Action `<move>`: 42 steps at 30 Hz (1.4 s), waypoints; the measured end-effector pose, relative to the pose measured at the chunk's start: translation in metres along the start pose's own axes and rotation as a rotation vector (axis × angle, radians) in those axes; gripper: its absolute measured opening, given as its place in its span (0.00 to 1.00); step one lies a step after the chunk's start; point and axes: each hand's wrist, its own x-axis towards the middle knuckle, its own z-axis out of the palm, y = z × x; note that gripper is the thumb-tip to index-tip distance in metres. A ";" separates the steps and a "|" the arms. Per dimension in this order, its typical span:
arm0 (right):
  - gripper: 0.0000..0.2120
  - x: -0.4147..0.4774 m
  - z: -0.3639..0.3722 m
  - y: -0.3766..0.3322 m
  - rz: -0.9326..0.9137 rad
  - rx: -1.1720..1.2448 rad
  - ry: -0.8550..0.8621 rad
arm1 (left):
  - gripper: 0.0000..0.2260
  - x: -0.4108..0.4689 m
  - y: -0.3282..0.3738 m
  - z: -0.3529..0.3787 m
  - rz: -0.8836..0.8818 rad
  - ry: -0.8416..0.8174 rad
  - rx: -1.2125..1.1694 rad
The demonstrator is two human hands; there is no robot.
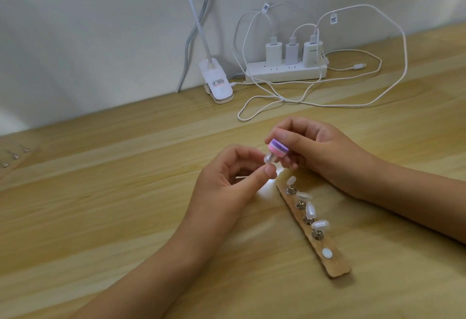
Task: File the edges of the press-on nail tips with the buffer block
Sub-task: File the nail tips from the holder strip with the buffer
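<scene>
Head view: the left hand (pixel 228 174) pinches a pearly nail tip (pixel 269 159) above the wooden table (pixel 126 192), while the right hand (pixel 310 145) grips the pink-and-purple buffer block (pixel 277 147) against its top edge. Just beside them a wooden strip (pixel 335 265) carries four more tips (pixel 320 225) on metal stands

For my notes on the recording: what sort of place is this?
Probably a home desk: a wooden table at a wall, a power strip with chargers, a clip lamp.
</scene>
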 end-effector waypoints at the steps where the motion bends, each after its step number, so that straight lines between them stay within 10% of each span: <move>1: 0.08 0.000 0.000 0.000 0.000 -0.013 -0.017 | 0.05 0.000 0.000 0.000 0.015 -0.003 0.005; 42: 0.06 -0.009 0.009 -0.009 -0.189 -0.204 0.022 | 0.04 0.000 -0.005 -0.001 -0.018 -0.055 0.099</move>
